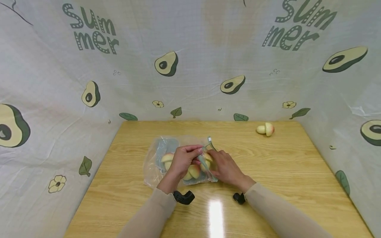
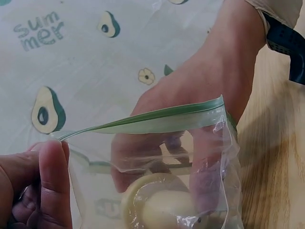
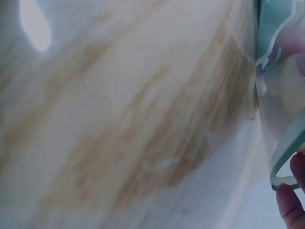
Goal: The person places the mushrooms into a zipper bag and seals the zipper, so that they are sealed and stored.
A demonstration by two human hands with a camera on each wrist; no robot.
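A clear zip bag [image 1: 151,168] with a green seal strip [image 2: 162,113] lies on the table, its mouth toward the right. My left hand [image 1: 180,162] pinches the rim of the mouth between thumb and fingers. Through the opening reaches my right hand [image 1: 227,167]; its fingers hold a toy mushroom [image 2: 167,205] inside the bag, seen through the plastic in the left wrist view. Further toy mushrooms [image 1: 167,158], cream with a reddish tint, lie in the bag, partly hidden by my left hand. A white slider [image 1: 209,139] sits at the strip's far end.
Another toy mushroom [image 1: 266,129] lies on its side at the back right of the wooden table [image 1: 279,165]. Cloth printed with avocados [image 1: 166,64] hangs along the back and both sides. Black wrist cameras [image 1: 184,197] hang below the wrists.
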